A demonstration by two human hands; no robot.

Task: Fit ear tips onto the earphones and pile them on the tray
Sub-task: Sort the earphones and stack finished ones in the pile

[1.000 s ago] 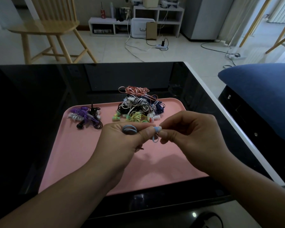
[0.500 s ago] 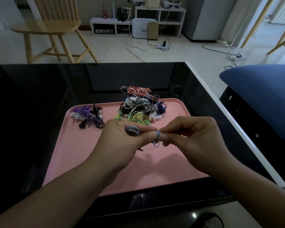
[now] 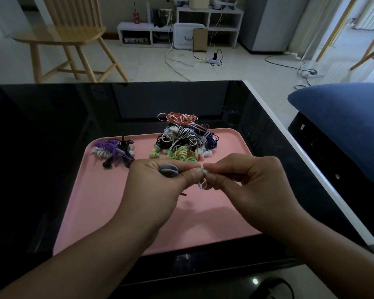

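"What are those fingertips (image 3: 209,176) doing?"

"The right hand (image 3: 248,186) pinches something tiny and pale, I think an ear tip (image 3: 204,171), and pushes it at the end of a blue earphone. It's too small to be sure. The left thumb (image 3: 191,178) is pressed right against it, to keep the bud from wobbling."

"And the round blue thing?"

"That's the coiled blue cord (image 3: 168,170). The left hand (image 3: 153,186) curls round it so it won't dangle. A small loop (image 3: 201,184) hangs down between the two hands."

"Why hold it over the pink tray (image 3: 91,212)?"

"If the tip drops, it lands on the tray, I guess. At the tray's far edge sits the big pile of earphones (image 3: 184,139). In its far left corner is a small purple and black bunch (image 3: 115,152), kept apart. Maybe those are finished ones, but I can't tell."
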